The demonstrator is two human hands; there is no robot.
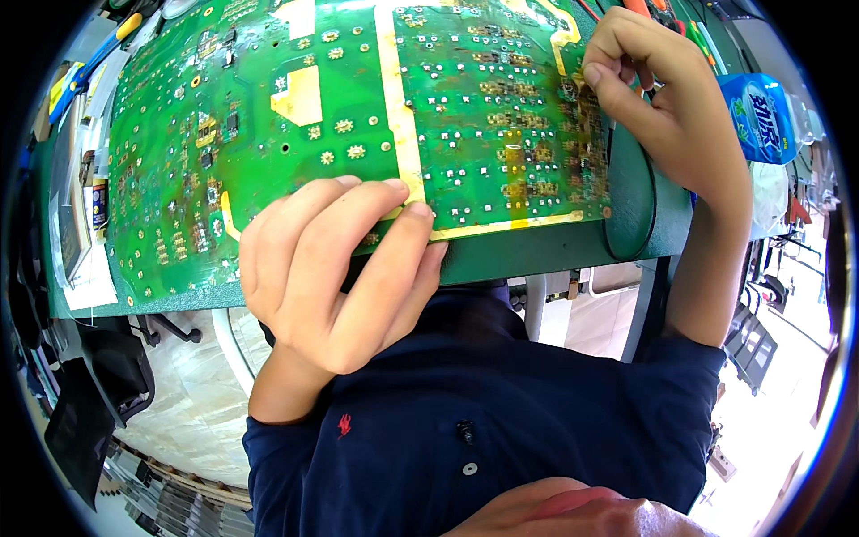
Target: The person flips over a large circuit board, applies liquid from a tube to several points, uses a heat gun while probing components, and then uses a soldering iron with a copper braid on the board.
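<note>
A large green circuit board (358, 116) with strips of yellow tape (403, 134) lies on a green bench mat (555, 252). My left hand (335, 268) grips the board's near edge, fingers laid over the top beside the tape. My right hand (653, 89) is at the board's far right edge. Its thumb and forefinger are pinched together next to a yellow tape corner (565, 40). I cannot see whether anything is between those fingertips.
A blue soft packet (759, 116) lies right of my right hand. Blue-and-yellow handled tools (94, 58) and papers (85, 233) are along the left of the bench. An orange-handled tool (637, 7) sits at the top. A black bag (107, 376) is under the bench.
</note>
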